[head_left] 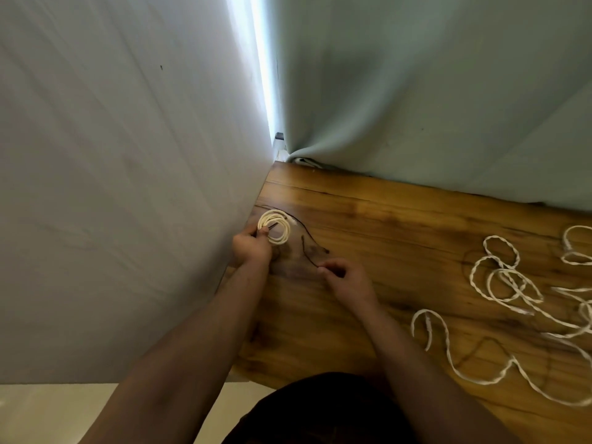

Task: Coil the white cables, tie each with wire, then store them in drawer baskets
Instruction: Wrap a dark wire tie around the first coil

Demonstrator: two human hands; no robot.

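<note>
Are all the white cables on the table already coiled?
No, the left hand holds one coiled cable, while loose cables sprawl across the table.

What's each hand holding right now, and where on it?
The left hand pinches the coiled white cable at its near rim, where the dark wire crosses. The right hand pinches that wire's free end.

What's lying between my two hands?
Head view: a thin dark wire crosses the bare wooden table, from the coil in the left hand to the right hand pinching it.
</note>
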